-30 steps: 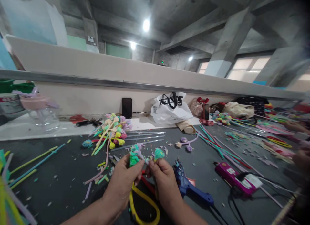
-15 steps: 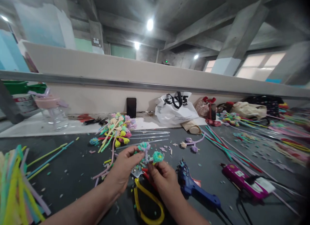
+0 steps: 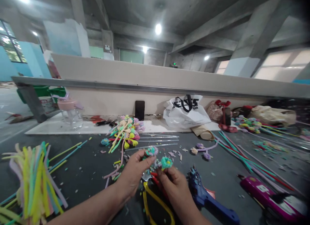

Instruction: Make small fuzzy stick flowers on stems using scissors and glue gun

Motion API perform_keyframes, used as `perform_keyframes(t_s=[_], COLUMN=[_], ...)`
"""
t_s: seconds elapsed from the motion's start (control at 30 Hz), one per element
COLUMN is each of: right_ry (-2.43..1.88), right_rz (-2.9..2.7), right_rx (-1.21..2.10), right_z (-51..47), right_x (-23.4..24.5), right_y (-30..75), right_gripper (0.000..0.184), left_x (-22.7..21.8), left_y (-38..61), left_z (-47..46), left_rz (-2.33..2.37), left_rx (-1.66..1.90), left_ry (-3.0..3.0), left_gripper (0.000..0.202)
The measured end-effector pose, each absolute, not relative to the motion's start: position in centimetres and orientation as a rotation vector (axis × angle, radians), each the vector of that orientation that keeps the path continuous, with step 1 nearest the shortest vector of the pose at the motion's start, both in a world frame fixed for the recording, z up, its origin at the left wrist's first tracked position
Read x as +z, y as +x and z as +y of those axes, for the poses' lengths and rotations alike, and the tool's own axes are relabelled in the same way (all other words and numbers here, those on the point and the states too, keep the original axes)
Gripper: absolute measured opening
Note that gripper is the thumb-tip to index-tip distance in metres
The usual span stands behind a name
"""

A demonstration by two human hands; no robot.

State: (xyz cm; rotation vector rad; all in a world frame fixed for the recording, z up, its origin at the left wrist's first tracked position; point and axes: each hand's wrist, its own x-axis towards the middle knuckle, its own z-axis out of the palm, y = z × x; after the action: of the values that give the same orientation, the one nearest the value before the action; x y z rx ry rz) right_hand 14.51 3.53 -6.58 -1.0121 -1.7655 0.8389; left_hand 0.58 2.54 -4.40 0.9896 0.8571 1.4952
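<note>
I see my left hand [image 3: 132, 176] raised just above the desk [image 3: 79, 173], its fingers [image 3: 145, 160] closed to a narrow pinch on a lilac flower [image 3: 151, 151], a small fuzzy tuft with some teal in it. The thumb and forefinger meet right under the tuft and the other fingers curl in behind. My right hand [image 3: 174, 187] sits just beside it, knuckles up, with its fingers [image 3: 162, 173] also pinched tight, gripping the stem of a teal flower [image 3: 166, 162] with a yellow centre. The two flowers stand near each other, lilac a little higher and to the left. I cannot tell whether their stems are joined, as the fingers hide that part.

Directly under both hands lie yellow-handled cutters [image 3: 157, 202], touching neither hand that I can see. A blue glue gun [image 3: 208, 199] lies just to the right of my right hand, and a pink glue gun [image 3: 263, 194] lies farther right, well apart.

Beyond the hands, a pile of flowers [image 3: 126, 131] in mixed colours rests on the desk with clear sticks [image 3: 157, 141] beside it. A thick bunch of pipe cleaners [image 3: 34, 183] fills the near left. Along the back stand a jar [image 3: 70, 112], a dark phone [image 3: 139, 110] propped upright and a white bag [image 3: 185, 110]. Small scraps litter the dark surface.
</note>
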Motion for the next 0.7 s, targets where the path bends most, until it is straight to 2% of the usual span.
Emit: perform_keyframes(t_s=[0.2, 0.37, 0.43, 0.53, 0.7], right_ry=[-1.026, -0.963, -0.831, -0.653, -0.577], right_rz=[-1.735, -1.394, -1.165, -0.93, -0.871], right_rx=[0.947, 1.291, 1.468, 1.566, 1.573], right_z=[3.8, 4.1, 4.5, 5.2, 5.9], right_x=[-6.8, -5.9, -5.7, -5.7, -6.2], right_y=[14.5, 14.4, 14.4, 14.4, 14.8], right_gripper=[0.03, 0.029, 0.022, 0.019, 0.018], left_x=[-4.5, -4.4, -4.4, -4.7, -6.5], left_y=[0.6, 0.7, 0.8, 1.2, 2.3], left_z=[2.6, 2.4, 2.1, 1.8, 1.8], left_rz=[0.865, 0.756, 0.713, 0.836, 0.927], left_rx=[1.522, 1.452, 1.369, 1.233, 1.056], left_ry=[0.978, 0.873, 0.862, 0.999, 1.257], left_gripper=[0.022, 0.032, 0.036, 0.033, 0.024])
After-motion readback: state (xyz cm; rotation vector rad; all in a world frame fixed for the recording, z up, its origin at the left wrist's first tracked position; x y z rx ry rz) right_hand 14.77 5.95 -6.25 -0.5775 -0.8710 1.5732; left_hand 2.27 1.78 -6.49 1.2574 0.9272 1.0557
